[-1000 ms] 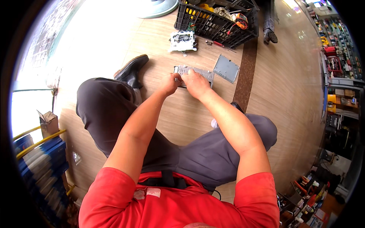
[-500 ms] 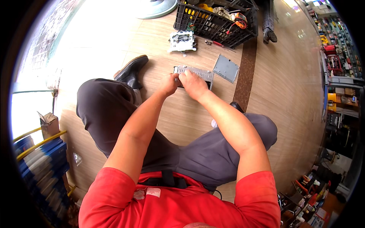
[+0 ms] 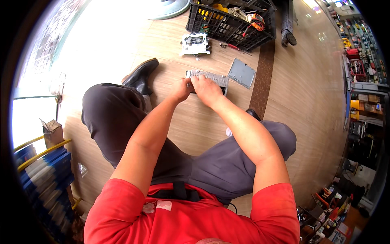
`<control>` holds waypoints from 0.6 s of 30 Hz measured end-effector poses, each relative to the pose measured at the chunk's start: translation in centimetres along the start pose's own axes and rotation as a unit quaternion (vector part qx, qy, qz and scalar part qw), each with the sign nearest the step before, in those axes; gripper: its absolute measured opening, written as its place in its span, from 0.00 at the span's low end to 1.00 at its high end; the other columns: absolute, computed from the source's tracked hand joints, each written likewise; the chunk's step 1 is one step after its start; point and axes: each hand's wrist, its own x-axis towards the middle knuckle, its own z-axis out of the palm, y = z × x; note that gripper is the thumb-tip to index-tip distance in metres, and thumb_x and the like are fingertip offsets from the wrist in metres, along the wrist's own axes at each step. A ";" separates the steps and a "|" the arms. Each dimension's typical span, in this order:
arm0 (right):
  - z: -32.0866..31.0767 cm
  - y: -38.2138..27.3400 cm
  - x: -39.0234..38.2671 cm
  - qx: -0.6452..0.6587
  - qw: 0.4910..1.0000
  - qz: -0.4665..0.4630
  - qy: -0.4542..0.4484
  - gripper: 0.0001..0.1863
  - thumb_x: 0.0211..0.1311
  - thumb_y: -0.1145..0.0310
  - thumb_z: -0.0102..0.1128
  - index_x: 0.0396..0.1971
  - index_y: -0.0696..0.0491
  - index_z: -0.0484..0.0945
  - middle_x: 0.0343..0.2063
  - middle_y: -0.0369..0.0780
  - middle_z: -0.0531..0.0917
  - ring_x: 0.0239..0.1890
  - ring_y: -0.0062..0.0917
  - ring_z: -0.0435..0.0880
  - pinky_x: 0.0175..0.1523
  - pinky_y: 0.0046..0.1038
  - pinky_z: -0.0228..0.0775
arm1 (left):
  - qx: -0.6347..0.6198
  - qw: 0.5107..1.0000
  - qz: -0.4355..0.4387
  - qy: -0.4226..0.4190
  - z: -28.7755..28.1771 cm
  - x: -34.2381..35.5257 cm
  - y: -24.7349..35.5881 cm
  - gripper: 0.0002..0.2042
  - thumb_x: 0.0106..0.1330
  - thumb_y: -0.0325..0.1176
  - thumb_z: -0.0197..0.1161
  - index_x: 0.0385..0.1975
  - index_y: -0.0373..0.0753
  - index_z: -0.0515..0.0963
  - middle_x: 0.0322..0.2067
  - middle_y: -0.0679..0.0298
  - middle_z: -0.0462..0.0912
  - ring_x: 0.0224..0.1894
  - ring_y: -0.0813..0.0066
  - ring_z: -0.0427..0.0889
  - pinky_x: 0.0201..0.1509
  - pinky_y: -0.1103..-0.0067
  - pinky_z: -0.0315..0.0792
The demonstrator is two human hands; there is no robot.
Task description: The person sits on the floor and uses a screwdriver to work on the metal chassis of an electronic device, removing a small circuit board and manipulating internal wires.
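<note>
Beneath our bent fingers (image 3: 198,81) lies a perforated metal case (image 3: 217,78); whether our left hand (image 3: 181,89) and right hand (image 3: 207,89) grip it, we cannot tell. A gray metal panel (image 3: 242,73) sits right of our fingers.

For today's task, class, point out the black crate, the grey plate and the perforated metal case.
Black crate (image 3: 228,30): head view, on its slatted near wall.
Grey plate (image 3: 242,73): head view, middle of its flat face.
Perforated metal case (image 3: 217,78): head view, on the uncovered part of its top.

pass: floor (image 3: 191,126) between forearms (image 3: 156,124) | block: metal chassis (image 3: 218,79) ahead; gray panel (image 3: 242,73) right; black crate (image 3: 227,30) beyond
</note>
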 end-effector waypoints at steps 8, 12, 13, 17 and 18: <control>0.8 0.4 -0.1 0.053 0.998 0.001 0.022 0.10 0.63 0.75 0.51 0.44 0.54 0.71 0.43 0.49 0.76 0.43 0.45 0.82 0.49 0.44 0.76 | 0.005 1.000 0.013 -0.001 0.0 0.0 -0.2 0.16 0.54 0.32 0.71 0.44 0.40 0.82 0.39 0.48 0.82 0.42 0.49 0.83 0.48 0.64 0.76; 0.3 0.0 0.0 0.043 0.999 0.021 0.010 0.09 0.64 0.75 0.50 0.44 0.55 0.70 0.44 0.51 0.76 0.44 0.46 0.82 0.50 0.44 0.76 | 0.001 1.000 0.004 0.002 0.0 -0.1 0.0 0.15 0.54 0.32 0.72 0.42 0.41 0.83 0.40 0.49 0.82 0.41 0.51 0.83 0.48 0.65 0.76; 0.1 -0.1 0.1 0.036 0.999 0.032 0.003 0.09 0.65 0.75 0.49 0.44 0.55 0.70 0.45 0.51 0.76 0.45 0.47 0.82 0.49 0.44 0.76 | -0.001 1.000 0.005 0.003 0.0 -0.1 0.1 0.15 0.54 0.32 0.72 0.42 0.40 0.83 0.40 0.49 0.82 0.41 0.51 0.83 0.48 0.65 0.76; -0.8 -0.1 0.3 0.029 0.997 0.069 -0.029 0.08 0.66 0.73 0.49 0.43 0.56 0.70 0.44 0.52 0.76 0.42 0.47 0.83 0.47 0.43 0.78 | 0.003 1.000 0.001 -0.004 -0.1 -0.1 0.2 0.13 0.54 0.32 0.71 0.40 0.40 0.83 0.40 0.49 0.82 0.41 0.51 0.83 0.47 0.64 0.76; -0.8 -0.1 0.3 0.024 0.999 0.043 -0.011 0.08 0.66 0.72 0.49 0.43 0.56 0.70 0.43 0.52 0.76 0.40 0.46 0.84 0.46 0.42 0.79 | 0.004 1.000 0.001 -0.004 -0.1 -0.1 0.2 0.13 0.55 0.32 0.71 0.40 0.40 0.83 0.40 0.49 0.82 0.41 0.50 0.83 0.47 0.64 0.76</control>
